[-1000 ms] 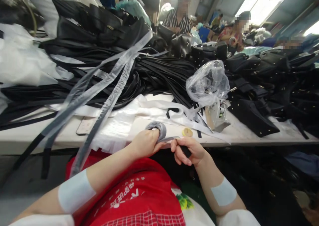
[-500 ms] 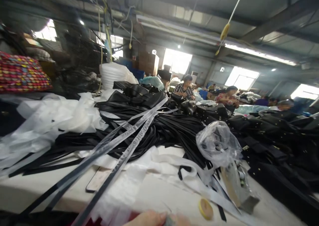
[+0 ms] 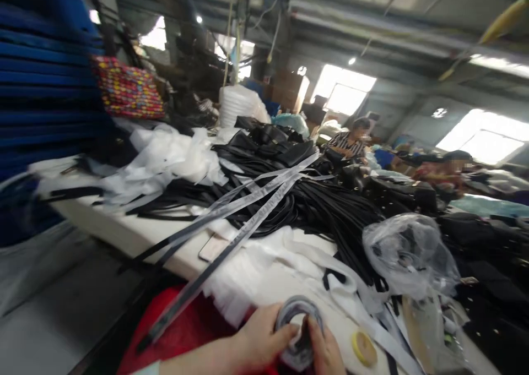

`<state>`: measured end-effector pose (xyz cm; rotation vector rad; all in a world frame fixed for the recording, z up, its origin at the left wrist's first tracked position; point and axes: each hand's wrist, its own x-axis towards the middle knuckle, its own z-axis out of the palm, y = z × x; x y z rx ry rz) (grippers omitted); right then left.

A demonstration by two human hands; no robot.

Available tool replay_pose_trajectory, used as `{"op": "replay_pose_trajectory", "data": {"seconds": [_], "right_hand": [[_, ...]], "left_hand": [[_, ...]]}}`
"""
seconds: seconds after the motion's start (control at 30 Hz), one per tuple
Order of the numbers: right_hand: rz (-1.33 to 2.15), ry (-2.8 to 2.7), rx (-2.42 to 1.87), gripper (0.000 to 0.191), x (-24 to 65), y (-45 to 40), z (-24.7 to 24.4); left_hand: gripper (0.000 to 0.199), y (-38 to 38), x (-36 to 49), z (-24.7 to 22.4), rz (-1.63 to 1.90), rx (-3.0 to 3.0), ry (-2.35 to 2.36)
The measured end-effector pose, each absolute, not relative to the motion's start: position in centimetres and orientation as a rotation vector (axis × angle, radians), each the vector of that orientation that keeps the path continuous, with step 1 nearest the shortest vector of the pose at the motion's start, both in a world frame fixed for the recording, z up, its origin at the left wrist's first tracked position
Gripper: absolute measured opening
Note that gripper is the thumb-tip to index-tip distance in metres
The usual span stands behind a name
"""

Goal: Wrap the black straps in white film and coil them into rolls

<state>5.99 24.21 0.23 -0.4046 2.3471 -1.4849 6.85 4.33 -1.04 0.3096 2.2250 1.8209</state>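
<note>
A grey, glossy, ring-shaped roll (image 3: 298,304) sits upright between the two hands, touching both. The left hand (image 3: 261,336) pinches its near side, thumb across the central opening; the right hand (image 3: 326,350) grips the opposite side, fingertips at the opening. Just beyond the right hand lies a round yellow disc (image 3: 364,348); farther out, a crumpled clear plastic bag (image 3: 413,256).

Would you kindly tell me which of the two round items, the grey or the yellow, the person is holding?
The grey roll, between the left hand and right hand; the yellow disc lies untouched on the table.
</note>
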Motion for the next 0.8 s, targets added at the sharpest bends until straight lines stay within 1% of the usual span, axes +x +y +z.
{"op": "replay_pose_trajectory", "data": {"seconds": [0.1,0.2,0.27,0.37,0.4,0.43,0.53,0.63,0.73,0.8], "right_hand": [[-1.480,2.322,-0.186,0.056,6.9,24.0,-0.8],[-1.582,2.348,-0.060,0.051,7.1,24.2,-0.4],[-1.559,2.379,-0.137,0.045,6.8,24.4,0.7],[-1.273,2.248,-0.433,0.034,6.3,24.5,2.4],[-1.189,2.154,-0.521,0.030,6.3,24.4,2.6],[-1.136,2.063,-0.579,0.027,6.5,24.2,2.7],[-1.114,1.968,-0.558,0.023,7.5,23.7,1.7],[-1.168,2.015,-0.442,0.031,8.9,24.0,0.2],[-1.207,1.967,-0.398,0.039,9.6,24.7,-0.8],[-1.209,1.941,-0.386,0.041,9.7,25.0,-1.2]], "left_hand": [[0.065,4.6,7.5,-0.8,1.955,0.319,2.089],[0.066,4.2,7.6,-0.7,1.993,0.348,2.006],[0.068,3.9,7.6,-0.5,1.913,0.358,2.095],[0.077,3.7,7.7,-0.1,1.747,0.440,2.340],[0.075,3.7,7.7,0.0,1.683,0.534,2.388],[0.068,3.8,7.9,-0.1,1.611,0.646,2.404],[0.043,4.4,8.9,-0.6,1.437,0.836,2.338],[0.037,4.4,10.2,-1.4,1.425,0.720,2.309],[0.037,3.8,10.2,-2.0,1.472,0.584,2.304],[0.036,3.7,9.6,-1.9,1.478,0.547,2.221]]}}
